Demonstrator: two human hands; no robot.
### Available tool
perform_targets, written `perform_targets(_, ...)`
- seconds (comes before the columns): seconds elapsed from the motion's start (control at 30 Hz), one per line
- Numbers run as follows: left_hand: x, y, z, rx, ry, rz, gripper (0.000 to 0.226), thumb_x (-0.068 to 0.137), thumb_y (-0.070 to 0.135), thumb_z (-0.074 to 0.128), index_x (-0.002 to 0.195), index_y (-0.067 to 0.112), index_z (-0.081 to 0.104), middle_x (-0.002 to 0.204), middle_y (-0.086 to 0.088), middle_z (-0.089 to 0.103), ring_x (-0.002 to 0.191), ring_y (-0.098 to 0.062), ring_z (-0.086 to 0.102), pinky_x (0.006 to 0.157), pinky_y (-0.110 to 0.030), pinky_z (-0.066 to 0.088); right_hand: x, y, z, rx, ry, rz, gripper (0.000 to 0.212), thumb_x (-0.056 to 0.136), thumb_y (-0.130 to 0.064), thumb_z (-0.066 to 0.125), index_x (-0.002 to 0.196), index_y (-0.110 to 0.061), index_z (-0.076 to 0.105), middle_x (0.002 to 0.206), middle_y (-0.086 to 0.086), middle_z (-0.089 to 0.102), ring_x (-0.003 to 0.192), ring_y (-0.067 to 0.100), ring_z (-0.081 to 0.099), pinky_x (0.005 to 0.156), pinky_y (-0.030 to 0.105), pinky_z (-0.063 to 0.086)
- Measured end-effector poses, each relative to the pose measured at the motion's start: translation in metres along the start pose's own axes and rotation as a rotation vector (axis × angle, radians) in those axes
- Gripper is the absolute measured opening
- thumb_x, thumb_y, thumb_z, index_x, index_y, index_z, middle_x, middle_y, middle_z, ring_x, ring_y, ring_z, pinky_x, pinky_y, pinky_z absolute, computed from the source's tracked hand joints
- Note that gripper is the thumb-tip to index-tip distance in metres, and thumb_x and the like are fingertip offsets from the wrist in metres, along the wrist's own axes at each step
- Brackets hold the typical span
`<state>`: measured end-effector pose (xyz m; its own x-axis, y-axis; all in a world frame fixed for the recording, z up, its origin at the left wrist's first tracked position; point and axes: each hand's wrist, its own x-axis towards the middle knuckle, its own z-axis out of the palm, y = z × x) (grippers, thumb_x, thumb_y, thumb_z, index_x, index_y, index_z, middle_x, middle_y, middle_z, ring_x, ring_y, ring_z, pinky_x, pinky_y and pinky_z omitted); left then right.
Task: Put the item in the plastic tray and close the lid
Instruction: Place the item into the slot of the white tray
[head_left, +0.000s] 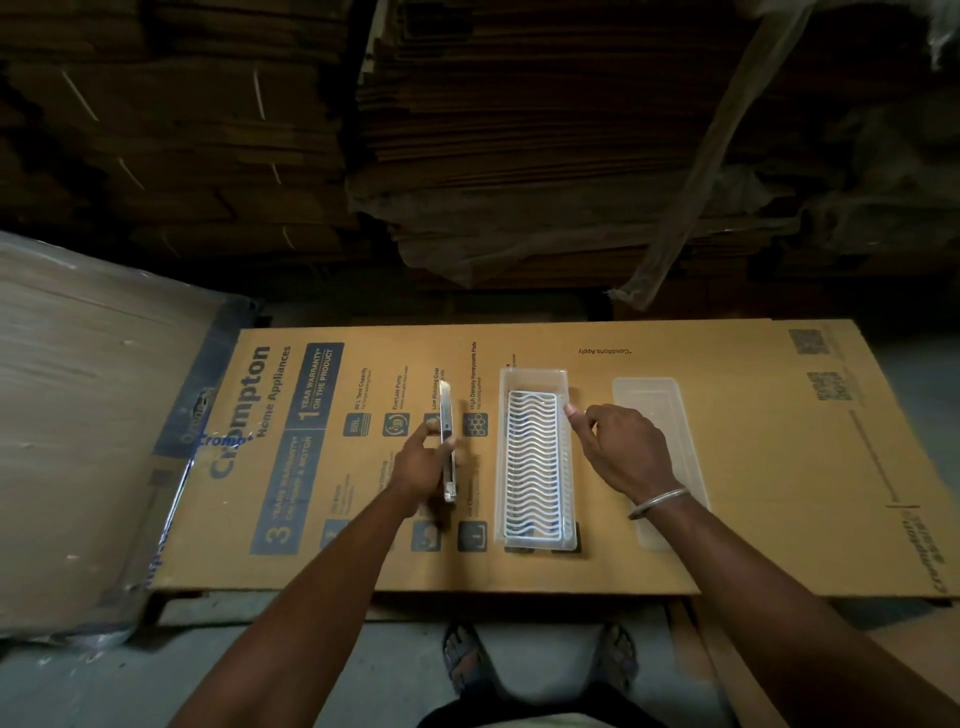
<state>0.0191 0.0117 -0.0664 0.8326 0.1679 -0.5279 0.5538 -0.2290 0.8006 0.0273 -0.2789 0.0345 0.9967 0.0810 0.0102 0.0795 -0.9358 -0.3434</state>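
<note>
A flattened printed cardboard sheet (675, 519) serves as the tabletop, and one clear plastic tray (535, 379) sits near its middle, long axis running away from the person. One white wavy grid insert (532, 462) lies flat inside the tray, close to the tray's walls on both long sides, with a strip of bare tray floor beyond its far end.

Left of the tray, the left hand (423, 460) holds one clear flat lid (447, 441) on edge, its fingers clamped on the lid's middle; a band of bare cardboard separates the lid from the tray's left wall. The right hand (621, 449) rests at the tray's right rim, fingers loosely curled and gripping nothing, fingertips (570, 410) touching the rim by the insert's far right corner. Right of the tray, partly under that wrist, lies one more translucent tray-shaped piece (654, 395), apart from the tray. The cardboard around all three pieces is bare out to its edges.
</note>
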Motion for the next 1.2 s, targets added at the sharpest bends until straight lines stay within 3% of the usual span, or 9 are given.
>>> perform_targets(0.07, -0.006, 0.009, 0.001, -0.111, -0.039, 0.007, 0.011, 0.098, 0.028, 0.067, 0.101, 0.037, 0.062, 0.092, -0.016, 0.077, 0.08, -0.031, 0.071, 0.077, -0.051, 0.06, 0.0, -0.001, -0.001, 0.015, 0.003, -0.005, 0.055, 0.102, -0.06, 0.028, 0.07, -0.025, 0.056, 0.064, -0.007, 0.052, 0.058, 0.012, 0.049, 0.047, 0.025, 0.025)
perform_targets(0.23, -0.016, 0.028, 0.005, -0.2, -0.144, 0.013, 0.047, 0.099, 0.017, 0.067, 0.14, 0.02, 0.046, 0.118, -0.024, 0.07, 0.098, -0.032, 0.068, 0.071, -0.041, 0.058, 0.003, -0.004, -0.004, 0.029, 0.028, -0.015, 0.053, 0.103, -0.058, 0.029, 0.07, -0.026, 0.055, 0.064, -0.008, 0.052, 0.058, 0.011, 0.047, 0.047, 0.024, 0.024)
perform_targets(0.5, -0.023, 0.043, 0.005, -0.229, -0.209, -0.002, 0.084, 0.088, -0.011, 0.072, 0.156, 0.02, 0.034, 0.134, -0.015, 0.065, 0.123, -0.036, 0.064, 0.077, -0.04, 0.065, 0.011, -0.005, -0.004, 0.05, 0.037, -0.028, 0.06, 0.102, -0.058, 0.028, 0.078, -0.019, 0.067, 0.07, -0.005, 0.056, 0.062, 0.014, 0.051, 0.048, 0.025, 0.027)
perform_targets(0.63, -0.03, 0.045, 0.003, -0.208, -0.236, 0.018, 0.098, 0.084, -0.013, 0.074, 0.16, 0.026, 0.027, 0.134, -0.009, 0.065, 0.12, -0.032, 0.067, 0.082, -0.038, 0.065, 0.012, -0.005, 0.0, 0.068, 0.042, -0.031, 0.063, 0.102, -0.059, 0.028, 0.082, -0.017, 0.07, 0.071, -0.005, 0.057, 0.063, 0.013, 0.052, 0.05, 0.024, 0.032)
perform_targets(0.8, -0.032, 0.048, 0.001, -0.193, -0.243, 0.073, 0.117, 0.08, -0.015, 0.076, 0.161, 0.046, 0.017, 0.141, -0.008, 0.054, 0.109, -0.038, 0.072, 0.088, -0.049, 0.064, 0.014, -0.002, 0.002, 0.074, 0.055, -0.033, 0.063, 0.101, -0.061, 0.029, 0.086, -0.016, 0.072, 0.077, -0.001, 0.065, 0.07, 0.019, 0.061, 0.056, 0.03, 0.046)
perform_targets(0.87, -0.033, 0.052, 0.005, -0.126, -0.226, 0.137, 0.106, 0.081, -0.012, 0.077, 0.158, 0.043, 0.029, 0.145, -0.005, 0.049, 0.106, -0.04, 0.072, 0.086, -0.045, 0.065, 0.014, 0.001, 0.004, 0.059, 0.043, -0.029, 0.061, 0.102, -0.06, 0.03, 0.085, -0.017, 0.07, 0.075, -0.001, 0.063, 0.071, 0.021, 0.061, 0.055, 0.03, 0.044)
perform_targets(1.0, -0.038, 0.06, 0.021, 0.012, -0.224, 0.214, 0.069, 0.084, 0.004, 0.082, 0.144, 0.026, 0.057, 0.146, 0.004, 0.052, 0.08, -0.01, 0.073, 0.079, -0.025, 0.063, 0.011, 0.017, 0.012, 0.05, 0.024, 0.027, 0.062, 0.101, -0.062, 0.029, 0.084, -0.019, 0.07, 0.075, 0.0, 0.066, 0.071, 0.023, 0.062, 0.057, 0.033, 0.047)
perform_targets(1.1, -0.042, 0.067, 0.04, 0.038, -0.22, 0.228, 0.045, 0.093, 0.021, 0.076, 0.136, 0.026, 0.065, 0.132, 0.009, 0.063, 0.095, -0.013, 0.076, 0.086, -0.031, 0.063, 0.006, 0.036, 0.017, 0.046, 0.009, 0.076, 0.067, 0.099, -0.065, 0.024, 0.08, -0.017, 0.067, 0.073, 0.002, 0.066, 0.072, 0.025, 0.063, 0.058, 0.034, 0.049)
perform_targets(1.2, -0.042, 0.075, 0.063, 0.193, -0.131, 0.3, 0.023, 0.098, 0.016, 0.067, 0.119, 0.019, 0.075, 0.114, 0.003, 0.073, 0.087, -0.009, 0.072, 0.079, -0.027, 0.058, 0.001, 0.055, 0.019, 0.041, -0.003, 0.121, 0.072, 0.097, -0.068, 0.02, 0.08, -0.017, 0.068, 0.072, 0.003, 0.067, 0.071, 0.026, 0.064, 0.061, 0.038, 0.052)
